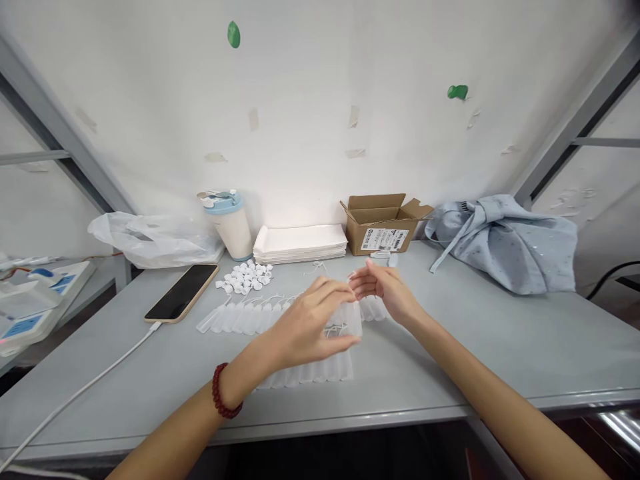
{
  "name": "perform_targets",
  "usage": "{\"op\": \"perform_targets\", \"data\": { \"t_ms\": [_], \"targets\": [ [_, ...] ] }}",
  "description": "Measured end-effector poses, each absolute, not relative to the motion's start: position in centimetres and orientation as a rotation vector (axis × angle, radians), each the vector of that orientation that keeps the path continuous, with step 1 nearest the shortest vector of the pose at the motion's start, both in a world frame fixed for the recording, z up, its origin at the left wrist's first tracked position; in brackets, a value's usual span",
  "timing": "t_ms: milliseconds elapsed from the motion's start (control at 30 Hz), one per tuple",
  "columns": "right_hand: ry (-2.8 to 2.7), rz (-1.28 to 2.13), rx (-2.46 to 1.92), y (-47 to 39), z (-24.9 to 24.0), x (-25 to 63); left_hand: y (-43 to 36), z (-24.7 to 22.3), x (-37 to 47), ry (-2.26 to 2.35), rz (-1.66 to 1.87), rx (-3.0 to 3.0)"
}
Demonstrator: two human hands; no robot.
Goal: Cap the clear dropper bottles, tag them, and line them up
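Observation:
My left hand [317,317], with a dark red bead bracelet [223,392] on the wrist, reaches over rows of small translucent plastic tubes. Between its thumb and fingers stands one translucent tube [355,320], slightly blurred. My right hand [384,290] is just to the right, fingers stretched and loosely bent, their tips close to the left fingertips. Whether they touch the tube I cannot tell. A back row of tubes [245,319] with thin white strings lies side by side on the table; a front row [310,373] is partly covered by my left hand.
Small white caps [245,277] lie heaped behind the tubes. Along the wall stand a plastic bag [155,240], a tumbler [230,227], a white stack [300,243], an open carton [383,230] and a blue cloth bundle [510,247]. A phone [183,293] with its cable [90,390] lies left.

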State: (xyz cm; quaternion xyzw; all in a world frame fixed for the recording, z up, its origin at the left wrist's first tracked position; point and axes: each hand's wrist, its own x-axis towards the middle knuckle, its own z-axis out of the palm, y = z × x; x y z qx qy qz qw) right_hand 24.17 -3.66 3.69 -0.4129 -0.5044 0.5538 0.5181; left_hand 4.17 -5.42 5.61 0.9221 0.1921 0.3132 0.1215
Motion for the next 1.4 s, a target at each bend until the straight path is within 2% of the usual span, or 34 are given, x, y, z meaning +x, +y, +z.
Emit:
{"op": "perform_targets", "data": {
  "t_ms": [167, 433, 1400],
  "targets": [
    [-1.142, 1.038, -1.135, -2.0, 3.2, 26.3, -7.1, 5.6, 4.6, 0.466, 0.606, 2.758],
    [-1.228, 0.864, -1.245, -0.8, 2.3, 27.4, -7.6, 5.2, 4.9, 0.459, 0.341, 2.776],
    [-1.324, 0.726, -1.266, -0.9, 2.3, 27.5, -7.4, 3.6, 5.4, 0.632, 0.254, 2.886]
  ]
}}
